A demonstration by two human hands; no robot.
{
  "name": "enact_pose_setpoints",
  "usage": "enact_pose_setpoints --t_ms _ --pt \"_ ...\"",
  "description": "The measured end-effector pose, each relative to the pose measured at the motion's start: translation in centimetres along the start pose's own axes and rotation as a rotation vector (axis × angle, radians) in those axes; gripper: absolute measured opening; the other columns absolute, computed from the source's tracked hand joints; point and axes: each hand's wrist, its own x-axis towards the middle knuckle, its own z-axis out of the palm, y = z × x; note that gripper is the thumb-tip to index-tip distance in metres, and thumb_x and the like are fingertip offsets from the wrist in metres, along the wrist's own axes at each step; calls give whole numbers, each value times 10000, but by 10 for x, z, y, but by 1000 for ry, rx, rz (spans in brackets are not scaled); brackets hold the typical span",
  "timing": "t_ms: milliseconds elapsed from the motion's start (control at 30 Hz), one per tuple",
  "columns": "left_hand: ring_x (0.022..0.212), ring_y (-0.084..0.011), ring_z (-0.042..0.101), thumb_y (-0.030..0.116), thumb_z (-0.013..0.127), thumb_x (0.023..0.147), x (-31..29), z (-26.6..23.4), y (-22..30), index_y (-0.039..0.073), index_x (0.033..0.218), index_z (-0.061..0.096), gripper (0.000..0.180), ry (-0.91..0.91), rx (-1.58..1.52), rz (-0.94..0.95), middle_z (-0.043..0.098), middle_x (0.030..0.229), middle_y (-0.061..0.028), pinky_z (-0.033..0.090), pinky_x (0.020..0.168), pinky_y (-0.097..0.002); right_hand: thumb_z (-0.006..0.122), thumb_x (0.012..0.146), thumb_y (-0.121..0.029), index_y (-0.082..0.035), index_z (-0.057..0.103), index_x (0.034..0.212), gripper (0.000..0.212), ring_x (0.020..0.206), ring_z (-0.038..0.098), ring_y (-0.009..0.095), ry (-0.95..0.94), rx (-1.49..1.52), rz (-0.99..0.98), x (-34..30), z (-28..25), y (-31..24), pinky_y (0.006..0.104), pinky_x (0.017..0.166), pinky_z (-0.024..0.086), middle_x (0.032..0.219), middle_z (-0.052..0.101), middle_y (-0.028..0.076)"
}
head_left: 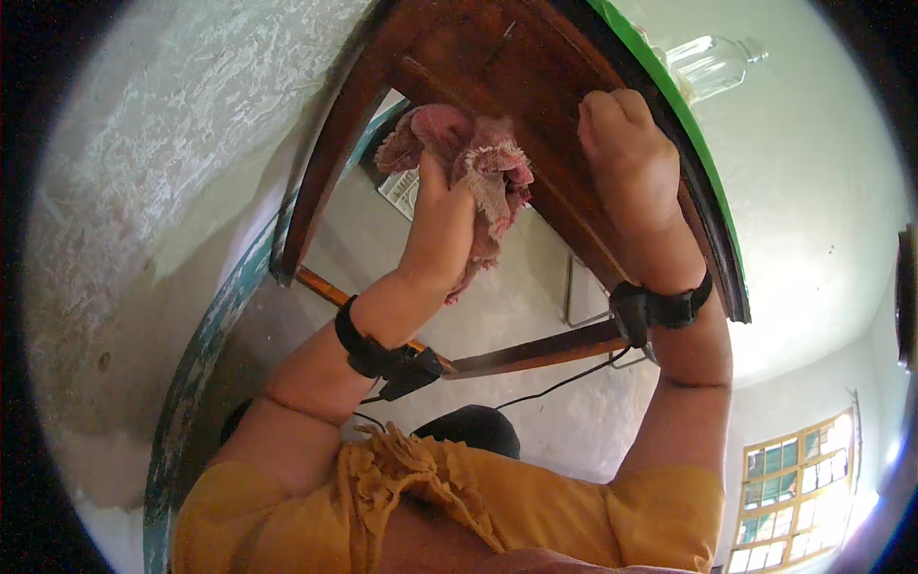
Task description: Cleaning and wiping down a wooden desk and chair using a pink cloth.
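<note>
A crumpled pinkish-red rag (497, 177) with frayed pale edges is bunched in my left hand (440, 225). The rag lies against the lower part of a dark brown wooden table (535, 86), and some of it hangs down past my wrist. Higher up and to the right, my right hand (629, 143) is closed, its fingers curled in front of the brown wood near the table's black edge. Whatever those fingers hold, if anything, is hidden. Black straps with small boxes circle both wrists.
On the table's green top (660, 77) is a clear glass bottle (712, 67). Wooden rails (545, 349) run between the table's legs, and a thin black cable (559, 385) passes below. A worn grey wall (182, 143) rises at the left; a barred window (794, 488) is at lower right.
</note>
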Motion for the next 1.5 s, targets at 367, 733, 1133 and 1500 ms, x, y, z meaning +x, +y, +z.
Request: enact_pose_setpoints --t_ms 367,733,1133,1500 --pt "953 -199 658 6 416 950 0 -3 4 66 1342 332 406 -28 32 -33 617 1098 -119 558 795 -316 646 854 -138 -127 613 971 122 726 637 281 10 91 -94 -5 -2 1 379 572 539 870 561 75" --pt "968 -197 657 -20 416 924 5 -14 -8 46 1314 393 396 -95 -79 -51 612 1142 -123 555 816 -308 618 815 -109 -110 573 871 72 679 665 210 -255 -221 -158 11 -17 -21 313 525 562 841 566 61" --pt "985 -171 643 12 405 903 3 -7 -6 76 1367 353 472 8 30 -33 586 1185 -100 545 834 -296 623 823 -175 -106 603 810 73 621 687 215 -239 -284 -202 16 -6 -16 324 493 572 756 591 70" --pt "952 -168 650 64 489 965 2 -2 -1 87 1343 362 399 -27 20 -8 606 1139 -92 551 807 -285 645 846 -91 -78 543 920 127 788 649 352 -215 41 92 -3 -9 -6 395 632 562 881 575 142"
